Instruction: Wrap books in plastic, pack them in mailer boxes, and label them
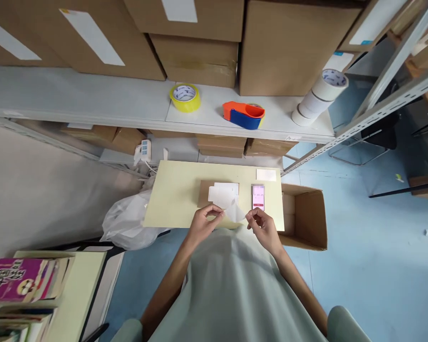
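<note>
Between my hands stretches a small thin white sheet (235,213), slightly see-through; I cannot tell whether it is paper or film. My left hand (206,219) pinches its left end, and my right hand (263,229) pinches its right end. Just beyond the sheet, a flat white cut-out piece (223,192) with notched edges lies over a brown cardboard piece (204,194) on the pale yellow table (174,199). A phone (258,195) with a lit pink screen lies beyond my right hand. A white card (266,175) rests near the table's far right corner.
Above the table's far edge, a shelf (121,99) bears yellow tape (185,98), an orange-and-blue tape dispenser (244,115), stacked white rolls (316,102) and cardboard boxes (196,59). An open carton (310,216) stands right, a plastic bag (130,221) left. Books (16,280) lie lower left.
</note>
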Tool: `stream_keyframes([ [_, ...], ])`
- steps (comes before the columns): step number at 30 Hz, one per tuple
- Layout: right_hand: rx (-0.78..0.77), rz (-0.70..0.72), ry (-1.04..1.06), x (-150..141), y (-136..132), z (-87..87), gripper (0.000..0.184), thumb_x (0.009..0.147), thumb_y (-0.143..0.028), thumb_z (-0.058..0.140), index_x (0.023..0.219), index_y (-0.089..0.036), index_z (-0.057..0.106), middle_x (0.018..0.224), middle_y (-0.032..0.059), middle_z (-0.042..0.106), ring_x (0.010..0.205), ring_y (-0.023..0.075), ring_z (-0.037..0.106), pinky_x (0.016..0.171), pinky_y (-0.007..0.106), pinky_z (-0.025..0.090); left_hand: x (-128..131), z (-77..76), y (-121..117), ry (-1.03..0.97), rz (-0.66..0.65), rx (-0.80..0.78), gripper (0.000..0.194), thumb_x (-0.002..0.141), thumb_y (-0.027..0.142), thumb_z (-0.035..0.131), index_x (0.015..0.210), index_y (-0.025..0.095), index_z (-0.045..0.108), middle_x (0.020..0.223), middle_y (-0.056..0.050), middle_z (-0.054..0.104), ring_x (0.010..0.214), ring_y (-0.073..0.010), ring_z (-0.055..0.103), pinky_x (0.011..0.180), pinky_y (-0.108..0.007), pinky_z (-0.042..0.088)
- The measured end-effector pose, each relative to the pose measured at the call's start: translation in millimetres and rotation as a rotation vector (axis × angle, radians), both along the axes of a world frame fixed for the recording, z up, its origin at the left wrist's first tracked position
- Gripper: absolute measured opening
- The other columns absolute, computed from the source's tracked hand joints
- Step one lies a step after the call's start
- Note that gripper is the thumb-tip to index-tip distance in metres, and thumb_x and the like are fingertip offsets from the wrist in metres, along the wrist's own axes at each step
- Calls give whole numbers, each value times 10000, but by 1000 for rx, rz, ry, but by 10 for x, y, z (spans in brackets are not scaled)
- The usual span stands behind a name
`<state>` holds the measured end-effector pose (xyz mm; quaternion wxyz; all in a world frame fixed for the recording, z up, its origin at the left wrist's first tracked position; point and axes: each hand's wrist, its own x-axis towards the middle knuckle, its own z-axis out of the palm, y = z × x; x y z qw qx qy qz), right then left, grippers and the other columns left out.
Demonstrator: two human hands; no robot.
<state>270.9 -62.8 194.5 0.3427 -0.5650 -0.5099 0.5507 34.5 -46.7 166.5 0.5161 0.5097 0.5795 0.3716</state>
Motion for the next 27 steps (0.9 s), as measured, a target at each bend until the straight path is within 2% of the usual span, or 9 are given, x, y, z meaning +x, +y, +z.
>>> stream_keyframes([
  [5,-25,-31,-48,-564,20,28,451,979,-688,650,878,-248,634,734,8,625,668,193,646,575,303,477,-703,-148,69,-36,36,-51,281,833,489,771,809,212,726,849,-46,781,864,-232,751,830,-337,606],
  [11,-42,-142,-75,-1219,34,30,440,985,-677,663,931,-240,656,702,2,634,588,161,562,543,287,454,-1877,-390,244,-8,168,-76,286,757,496,770,791,218,714,807,-49,774,824,-230,738,788,-324,589],
  [15,-29,-269,-65,-1613,50,60,439,966,-663,700,946,-225,672,691,2,651,592,149,534,564,279,456,-2749,-482,352,53,379,-149,238,725,448,710,780,217,694,747,-33,741,753,-215,712,720,-298,577],
  [19,-34,-310,-60,-1966,87,127,447,948,-667,719,922,-223,668,679,4,661,592,146,535,570,277,459,-3535,-583,436,124,648,-164,204,717,384,674,810,202,676,641,5,671,581,-168,624,586,-266,534],
  [23,-39,-281,-92,-2256,117,187,465,936,-683,721,884,-225,656,661,7,661,572,148,537,548,281,453,-4175,-772,530,122,812,-170,211,755,349,680,882,181,669,704,-24,725,557,-163,638,593,-292,580],
  [25,-40,-261,-111,-2374,126,210,476,936,-694,713,880,-225,655,657,10,662,564,149,539,537,281,450,-4453,-890,599,145,832,-125,234,800,361,663,924,163,651,770,-51,746,572,-170,662,628,-329,610],
  [27,-33,-249,-123,-2468,134,228,484,935,-704,706,885,-225,657,658,12,662,563,151,540,534,282,453,-4692,-994,688,199,801,-56,304,849,382,630,1021,132,618,920,-101,761,638,-190,710,682,-378,635],
])
